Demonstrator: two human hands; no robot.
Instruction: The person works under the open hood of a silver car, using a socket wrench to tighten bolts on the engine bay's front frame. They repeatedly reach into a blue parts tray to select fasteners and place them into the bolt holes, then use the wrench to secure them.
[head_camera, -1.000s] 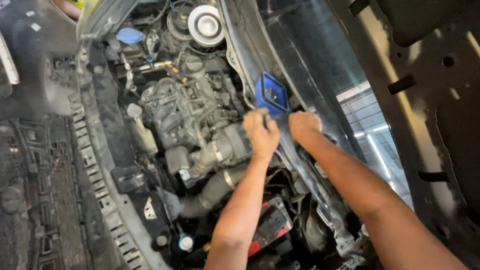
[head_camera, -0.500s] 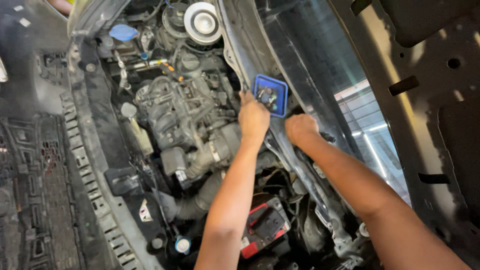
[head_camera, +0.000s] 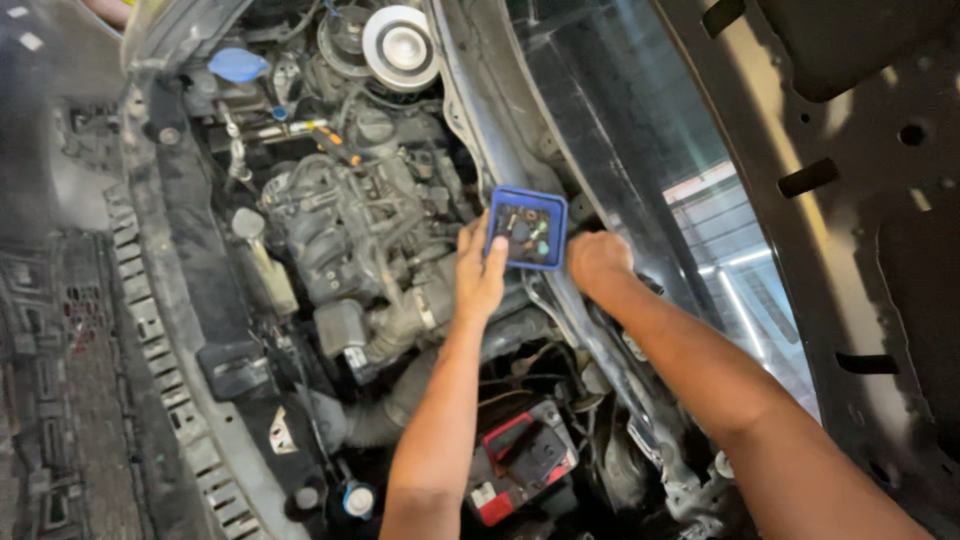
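Dim, shadowed engine bay (head_camera: 340, 230), glare streaks on the windscreen (head_camera: 720, 230), edges softly blurred.

Both hands (head_camera: 540, 270) outstretched (right fisted, left open-fingered).

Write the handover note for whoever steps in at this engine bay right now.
Left hand: fingers on the near edge of the blue tray, which sits on the ledge under the windscreen with small parts inside.
Right hand: closed in a fist on the ledge beside the tray; whether it holds anything is hidden.
Engine is exposed; battery sits below the arms.
Done and left: cannot tell from this view.
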